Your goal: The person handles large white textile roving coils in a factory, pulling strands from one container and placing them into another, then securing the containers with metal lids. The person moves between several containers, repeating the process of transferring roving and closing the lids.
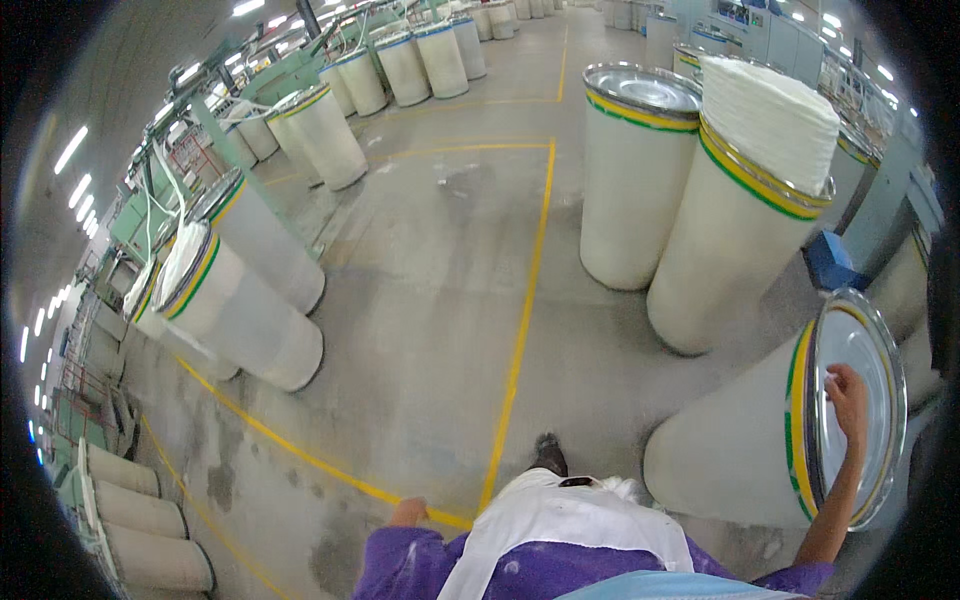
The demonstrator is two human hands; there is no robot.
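Observation:
At the lower right stands a tall off-white can (735,445) with a green and yellow band and a metal rim; a pale round plate (850,350) shows inside its top. My right hand (848,395) is over that plate, its fingers bent inward. Anything between them is too small to make out, and contact with the plate cannot be judged. My left hand (408,512) hangs low beside my purple sleeve (400,560), above the floor near a yellow line. Only its back shows; the fingers are hidden.
Ahead on the right stand a can with a plate on top (640,180) and one heaped with white fibre (770,120). Near them sits a blue object (832,262). More cans (240,310) stand by green machinery on the left. Yellow lines (520,345) mark the grey floor.

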